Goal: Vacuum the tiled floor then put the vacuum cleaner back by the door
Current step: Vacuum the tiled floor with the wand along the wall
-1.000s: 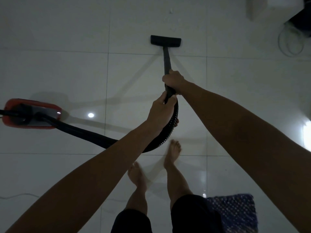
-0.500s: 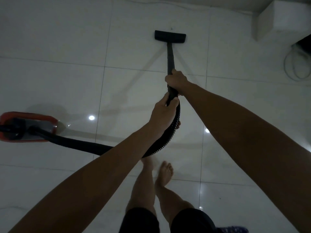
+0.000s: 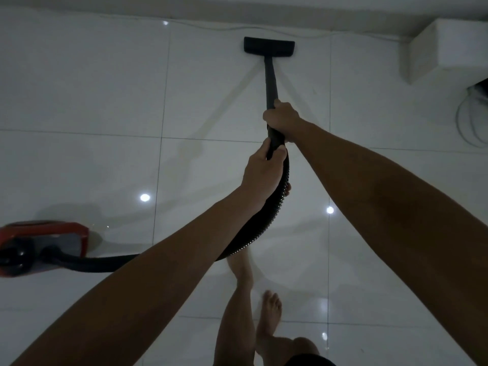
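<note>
Near the far wall, the black floor nozzle (image 3: 269, 47) of the vacuum lies flat on the white tiled floor (image 3: 105, 88), just short of the wall's base. A straight black wand (image 3: 270, 83) runs back from it toward the person. The right hand (image 3: 282, 117) is wrapped around the wand higher up, and the left hand (image 3: 264, 170) is clamped on the handle end just behind it, the two hands close together but not touching. From the left hand a ribbed black hose (image 3: 266, 223) curves down and away to the left, passing under the left forearm to the red vacuum cleaner body (image 3: 45, 247), which sits on the tiles at the left edge. Two bare feet show below, one blurred. A white box (image 3: 446, 46) stands at the upper right beside a loop of cable (image 3: 470, 122).
</note>
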